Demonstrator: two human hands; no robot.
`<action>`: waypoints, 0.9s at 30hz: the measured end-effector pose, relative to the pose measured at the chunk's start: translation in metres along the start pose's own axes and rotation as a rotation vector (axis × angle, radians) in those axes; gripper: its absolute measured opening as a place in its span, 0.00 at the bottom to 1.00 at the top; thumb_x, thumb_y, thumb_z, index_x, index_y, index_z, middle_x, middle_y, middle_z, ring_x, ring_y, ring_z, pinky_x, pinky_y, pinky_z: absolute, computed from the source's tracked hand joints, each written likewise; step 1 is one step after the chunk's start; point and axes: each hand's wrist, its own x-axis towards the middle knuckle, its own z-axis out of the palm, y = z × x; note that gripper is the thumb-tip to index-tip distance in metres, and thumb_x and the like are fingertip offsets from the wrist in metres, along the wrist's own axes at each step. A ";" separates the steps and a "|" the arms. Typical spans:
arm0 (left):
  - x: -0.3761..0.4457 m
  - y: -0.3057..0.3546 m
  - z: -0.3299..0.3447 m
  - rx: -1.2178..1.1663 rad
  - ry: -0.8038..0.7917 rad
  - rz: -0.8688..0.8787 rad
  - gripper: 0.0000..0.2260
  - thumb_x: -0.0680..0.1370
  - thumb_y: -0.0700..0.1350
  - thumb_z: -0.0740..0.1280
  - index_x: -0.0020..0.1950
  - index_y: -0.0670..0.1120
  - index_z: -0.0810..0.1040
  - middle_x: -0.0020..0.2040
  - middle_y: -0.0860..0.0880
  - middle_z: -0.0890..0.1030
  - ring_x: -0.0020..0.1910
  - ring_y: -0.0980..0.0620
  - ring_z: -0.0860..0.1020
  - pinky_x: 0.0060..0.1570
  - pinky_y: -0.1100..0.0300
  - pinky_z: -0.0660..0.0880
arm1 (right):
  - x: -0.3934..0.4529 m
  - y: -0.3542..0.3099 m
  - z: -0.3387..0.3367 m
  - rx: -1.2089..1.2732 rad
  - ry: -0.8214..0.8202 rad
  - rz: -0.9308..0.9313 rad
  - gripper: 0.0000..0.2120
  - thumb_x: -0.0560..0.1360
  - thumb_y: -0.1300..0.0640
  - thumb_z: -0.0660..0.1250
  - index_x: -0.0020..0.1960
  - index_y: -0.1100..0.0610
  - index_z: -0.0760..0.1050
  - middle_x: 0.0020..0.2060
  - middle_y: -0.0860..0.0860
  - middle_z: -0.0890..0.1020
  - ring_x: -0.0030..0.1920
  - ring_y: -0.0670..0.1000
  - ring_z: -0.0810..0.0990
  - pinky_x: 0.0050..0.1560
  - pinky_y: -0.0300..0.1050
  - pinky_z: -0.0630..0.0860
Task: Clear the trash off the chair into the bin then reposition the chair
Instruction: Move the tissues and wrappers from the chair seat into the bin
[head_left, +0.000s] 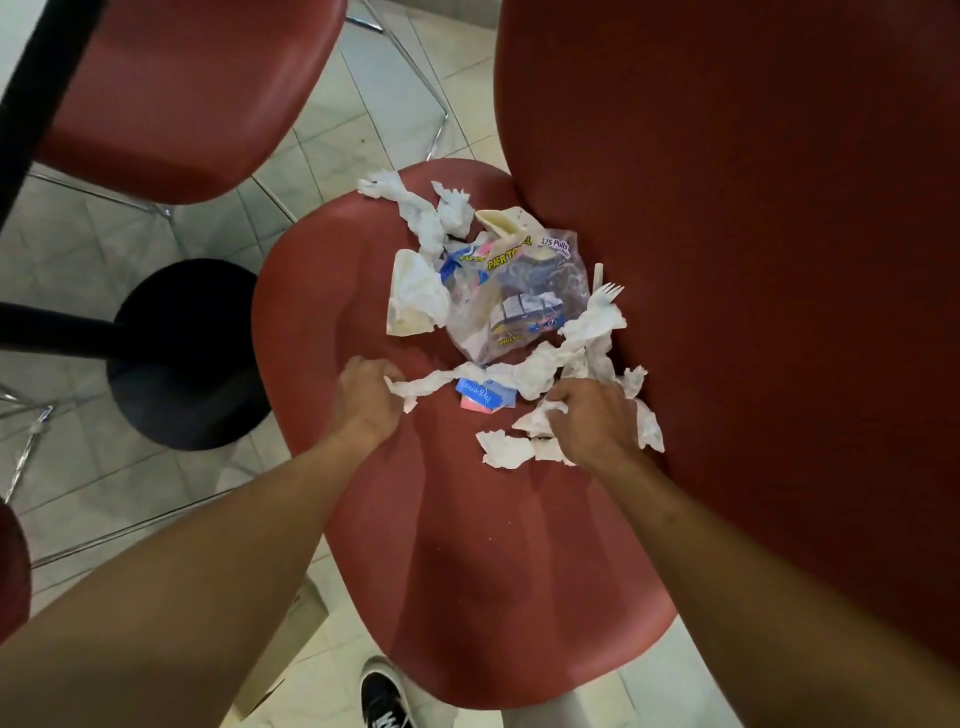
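White twisted tissue strip (457, 375) on the red chair seat (467, 545) runs left-right between hands: left hand (363, 397) pinches its end, right hand (587, 415) grips crumpled tissue (537, 421).

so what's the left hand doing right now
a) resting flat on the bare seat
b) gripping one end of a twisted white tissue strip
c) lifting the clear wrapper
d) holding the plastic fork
b: the left hand is curled round the end of the twisted tissue strip on the chair seat; the plastic fork lies untouched farther back.
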 end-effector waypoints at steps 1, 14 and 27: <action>-0.003 0.002 -0.002 -0.041 0.017 -0.015 0.04 0.71 0.39 0.71 0.41 0.47 0.83 0.45 0.43 0.81 0.46 0.45 0.78 0.41 0.60 0.69 | -0.002 -0.002 -0.001 0.027 0.015 -0.005 0.11 0.74 0.56 0.68 0.55 0.48 0.80 0.53 0.50 0.83 0.63 0.56 0.71 0.61 0.52 0.70; -0.093 0.013 -0.051 -0.374 0.058 -0.125 0.01 0.69 0.45 0.73 0.39 0.50 0.82 0.41 0.49 0.83 0.43 0.48 0.80 0.42 0.62 0.72 | -0.086 -0.057 -0.024 0.358 0.066 -0.059 0.09 0.75 0.55 0.68 0.54 0.51 0.80 0.49 0.47 0.83 0.47 0.48 0.78 0.46 0.40 0.69; -0.249 -0.070 -0.110 -0.549 0.114 -0.044 0.02 0.68 0.43 0.73 0.39 0.49 0.82 0.38 0.53 0.81 0.36 0.56 0.77 0.32 0.69 0.66 | -0.256 -0.118 0.002 0.500 0.126 -0.101 0.08 0.73 0.56 0.70 0.52 0.52 0.81 0.42 0.46 0.82 0.44 0.47 0.80 0.52 0.46 0.78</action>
